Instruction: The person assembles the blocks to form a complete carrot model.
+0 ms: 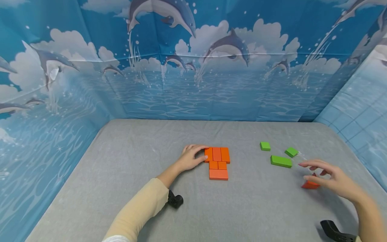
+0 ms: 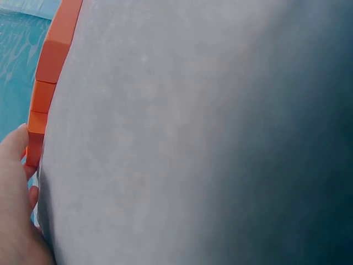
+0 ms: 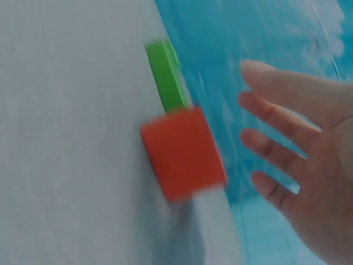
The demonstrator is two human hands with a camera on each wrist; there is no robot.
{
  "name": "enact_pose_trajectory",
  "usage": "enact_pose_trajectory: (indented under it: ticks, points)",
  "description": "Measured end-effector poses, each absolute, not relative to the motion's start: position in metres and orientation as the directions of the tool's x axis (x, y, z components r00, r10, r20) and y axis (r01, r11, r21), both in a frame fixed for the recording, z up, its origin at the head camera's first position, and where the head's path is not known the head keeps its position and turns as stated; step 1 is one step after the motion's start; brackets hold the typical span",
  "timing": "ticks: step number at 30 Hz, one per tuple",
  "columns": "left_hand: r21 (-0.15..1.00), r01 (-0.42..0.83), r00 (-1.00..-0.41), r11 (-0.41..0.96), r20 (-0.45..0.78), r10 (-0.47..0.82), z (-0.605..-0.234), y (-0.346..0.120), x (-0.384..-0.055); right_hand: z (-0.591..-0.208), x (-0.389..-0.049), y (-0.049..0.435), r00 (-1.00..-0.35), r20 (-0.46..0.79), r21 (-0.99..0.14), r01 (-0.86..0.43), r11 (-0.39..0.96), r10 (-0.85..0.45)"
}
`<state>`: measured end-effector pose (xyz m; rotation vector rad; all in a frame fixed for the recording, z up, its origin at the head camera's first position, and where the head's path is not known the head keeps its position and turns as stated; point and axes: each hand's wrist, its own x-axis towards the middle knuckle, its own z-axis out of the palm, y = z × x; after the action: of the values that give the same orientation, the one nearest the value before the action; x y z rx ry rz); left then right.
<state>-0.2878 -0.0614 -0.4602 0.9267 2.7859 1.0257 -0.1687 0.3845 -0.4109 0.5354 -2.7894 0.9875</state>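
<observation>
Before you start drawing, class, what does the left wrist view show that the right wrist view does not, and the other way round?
Only the left wrist view shows the left hand, touching a row of orange blocks.
Only the right wrist view shows the right hand, visible fingers clear of a blurred red block, with a green block beyond it.
Both share the grey surface and blue backdrop.

The grey table carries adjoining orange blocks, three green blocks and a red block.
</observation>
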Motion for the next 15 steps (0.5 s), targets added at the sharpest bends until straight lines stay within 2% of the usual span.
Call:
enact_pose_trajectory:
  ticks: [8,15]
  points:
    - [0.597,0.515,-0.826,0.615,0.153,0.543,-0.459,-0.062,-0.287,-0.429,-0.164,0.416,-0.971,0.026,-0.595,-0.205,0.777,-0.236]
    - [0.6,0.523,-0.822,0.605,0.166,0.546,-0.458,-0.062,-0.286,-0.441,-0.165,0.423,-0.973,0.018,-0.623,-0.191,0.758,-0.23]
